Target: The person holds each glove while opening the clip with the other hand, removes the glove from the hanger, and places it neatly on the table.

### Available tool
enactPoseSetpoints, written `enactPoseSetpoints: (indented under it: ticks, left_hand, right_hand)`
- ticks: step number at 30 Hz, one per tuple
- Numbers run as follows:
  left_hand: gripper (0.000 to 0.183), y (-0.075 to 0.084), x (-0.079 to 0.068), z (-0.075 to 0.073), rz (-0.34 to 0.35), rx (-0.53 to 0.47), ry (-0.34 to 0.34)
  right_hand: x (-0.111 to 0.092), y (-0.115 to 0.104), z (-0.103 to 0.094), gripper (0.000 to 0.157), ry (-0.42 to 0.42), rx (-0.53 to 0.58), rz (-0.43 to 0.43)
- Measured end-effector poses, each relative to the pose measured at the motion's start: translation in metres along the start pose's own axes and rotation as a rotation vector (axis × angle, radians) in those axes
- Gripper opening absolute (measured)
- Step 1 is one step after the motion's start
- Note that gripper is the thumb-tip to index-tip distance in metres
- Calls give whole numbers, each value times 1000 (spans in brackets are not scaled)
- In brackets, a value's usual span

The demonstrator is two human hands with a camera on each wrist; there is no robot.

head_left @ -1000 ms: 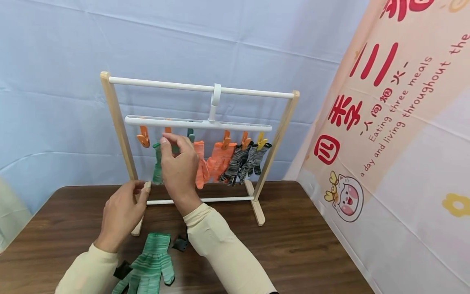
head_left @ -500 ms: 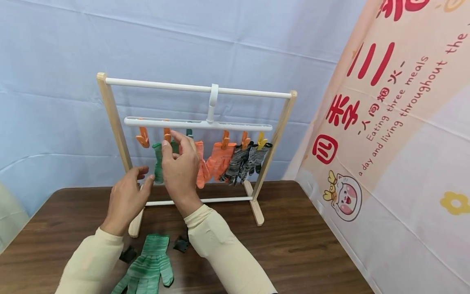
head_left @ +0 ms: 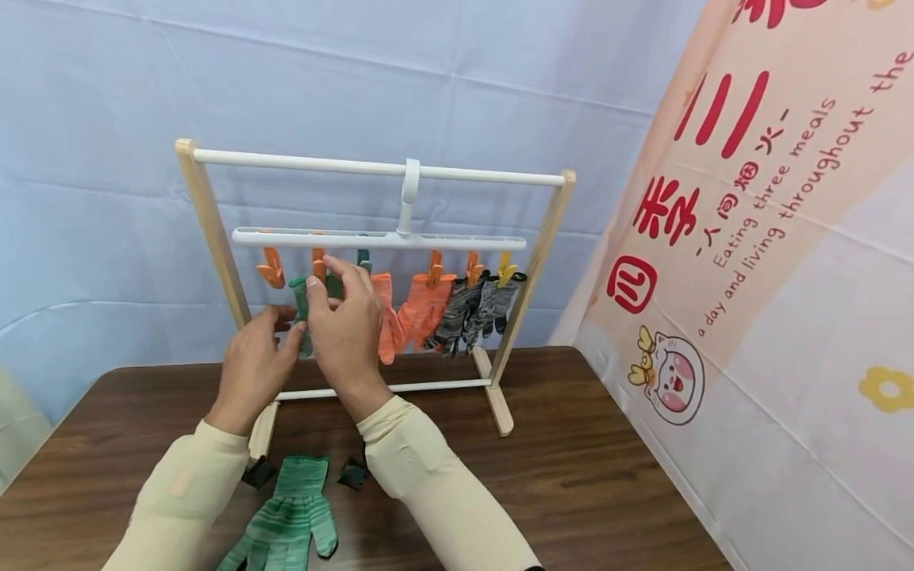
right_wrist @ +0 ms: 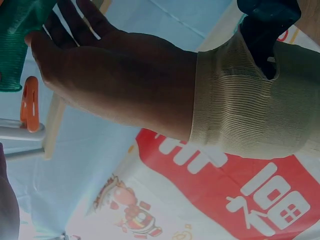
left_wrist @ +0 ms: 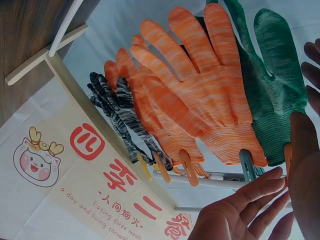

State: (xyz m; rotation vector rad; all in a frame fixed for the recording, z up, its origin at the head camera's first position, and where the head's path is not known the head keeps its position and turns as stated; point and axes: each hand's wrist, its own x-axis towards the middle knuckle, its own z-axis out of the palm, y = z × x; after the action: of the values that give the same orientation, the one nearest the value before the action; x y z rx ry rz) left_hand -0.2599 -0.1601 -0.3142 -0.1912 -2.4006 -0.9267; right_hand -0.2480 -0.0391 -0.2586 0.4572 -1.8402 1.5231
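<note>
A green knit glove [head_left: 300, 295] hangs cuff up from an orange clip [head_left: 318, 263] on a white clip hanger [head_left: 321, 238]. Just at that clip is my right hand [head_left: 350, 333], thumb and forefinger apart on either side of it. Lower on the left, my left hand [head_left: 251, 365] reaches to the glove's edge with thumb and fingers spread. In the right wrist view its thumb tip meets the green fabric [right_wrist: 15, 45]; its fingers partly pass behind. Another green glove [head_left: 286, 515] lies on the table below my forearms.
Orange gloves [left_wrist: 205, 95] and black-grey gloves [head_left: 493, 305] hang farther right. The leftmost orange clip [head_left: 271, 270] carries no glove. A wooden rack [head_left: 214, 230] with white rods holds the hanger. Small dark pieces [head_left: 352, 473] lie on the brown table [head_left: 571, 492]. A printed cloth [head_left: 714, 277] stands right.
My left hand has moved up and right, from beside the rack's left post to the hanging green glove. My right hand stays at the clip, its fingers shifting slightly.
</note>
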Motion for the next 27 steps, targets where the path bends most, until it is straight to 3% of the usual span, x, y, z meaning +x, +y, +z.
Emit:
enactPoseSetpoints:
  ticks: [6,18,27]
  left_hand:
    - [30,2,6,2,39,-1,30]
    - [23,5,9,3,29,-61,102]
    - [22,7,5,2,5,-67,95]
  right_hand:
    - [1,0,-1,29,-3,3,4]
    - [3,1,-1,25,17,-48,8]
    - [4,0,-5,29,-9,-100,-1]
